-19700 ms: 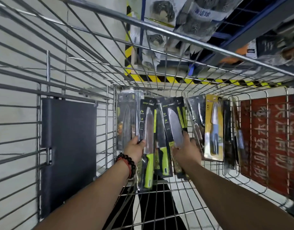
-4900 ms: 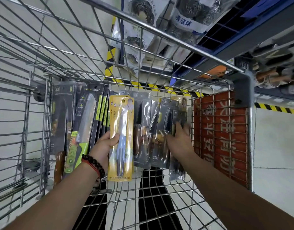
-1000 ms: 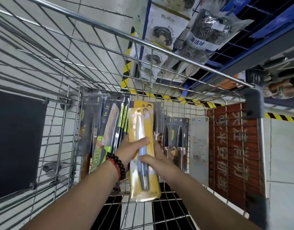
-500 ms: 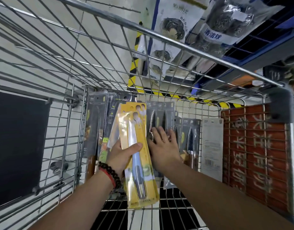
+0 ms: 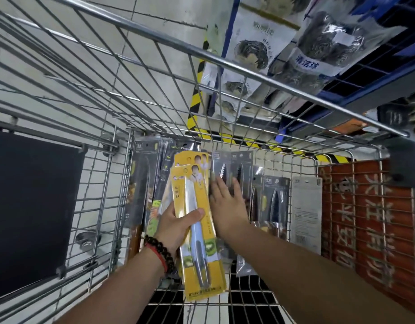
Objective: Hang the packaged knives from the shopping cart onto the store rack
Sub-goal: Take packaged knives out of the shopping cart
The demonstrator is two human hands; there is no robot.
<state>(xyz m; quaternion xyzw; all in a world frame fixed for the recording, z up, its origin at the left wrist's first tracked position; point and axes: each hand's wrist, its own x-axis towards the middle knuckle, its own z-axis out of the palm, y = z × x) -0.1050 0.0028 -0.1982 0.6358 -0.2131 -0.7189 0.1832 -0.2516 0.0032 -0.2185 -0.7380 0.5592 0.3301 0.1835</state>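
1. The wire shopping cart [image 5: 155, 73] fills the view.
2. Dark packaged knives [image 5: 270, 199] stand in a row at the cart's far end, near 12 o'clock.
3. The left hand [image 5: 176, 226] grips two yellow knife packs [image 5: 197, 232], thumb across the front one.
4. At 3 o'clock of them, the right hand [image 5: 227, 204] lies flat with straight fingers on a dark serrated knife pack [image 5: 234, 169].

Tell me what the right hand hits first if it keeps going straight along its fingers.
Likely the grey serrated-knife pack: the right hand lies open with fingertips already on or just short of it; depth is unclear.
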